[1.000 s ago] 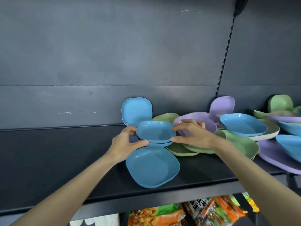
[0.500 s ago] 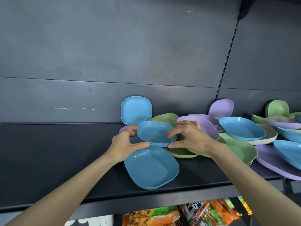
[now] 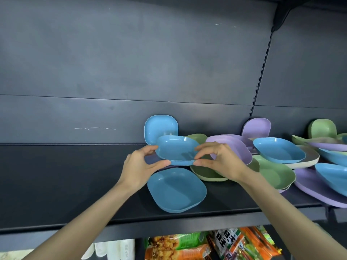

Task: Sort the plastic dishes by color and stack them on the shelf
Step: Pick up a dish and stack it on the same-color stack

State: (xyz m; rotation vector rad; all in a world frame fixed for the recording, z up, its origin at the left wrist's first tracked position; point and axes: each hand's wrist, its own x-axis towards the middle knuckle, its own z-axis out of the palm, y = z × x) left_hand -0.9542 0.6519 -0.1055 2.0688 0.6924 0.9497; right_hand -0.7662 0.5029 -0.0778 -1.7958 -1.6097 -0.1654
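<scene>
Dim, even light from above; soft shadows under the dishes; sharp centre; wide-angle bending at the edges.

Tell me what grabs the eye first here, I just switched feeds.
The left hand and right hand pinch a small blue dish by opposite rims, above a larger blue dish lying near the shelf front. Right of them sprawls a mixed heap of purple, green and blue dishes; one upright blue dish leans on the back panel.
</scene>
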